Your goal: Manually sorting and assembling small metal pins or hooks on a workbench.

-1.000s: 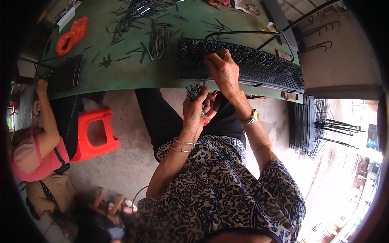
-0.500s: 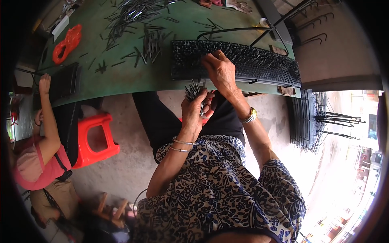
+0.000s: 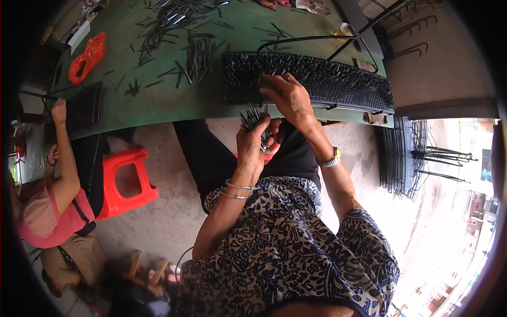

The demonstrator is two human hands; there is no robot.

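The left hand (image 3: 249, 141) was closed around 1 bundle of thin dark strips (image 3: 252, 117), at the near edge of the green table (image 3: 153, 104). 2 bangles (image 3: 235, 196) encircled that wrist. The right hand (image 3: 294, 102) was over the left part of a black perforated rack (image 3: 348, 78), fingers bent and fingertips drawn together; whether they gripped a strip could not be determined. The rack lay on the table, densely filled with strips, with bare holes visible along its near side. Left of the rack, loose strips (image 3: 199, 55) lay scattered; a larger heap (image 3: 177, 16) lay beyond. An orange-red plastic bag (image 3: 95, 47) lay farther left. 1 co-worker's hand (image 3: 58, 112) was at the table's left end. A red plastic stool (image 3: 109, 182) stood nearby.
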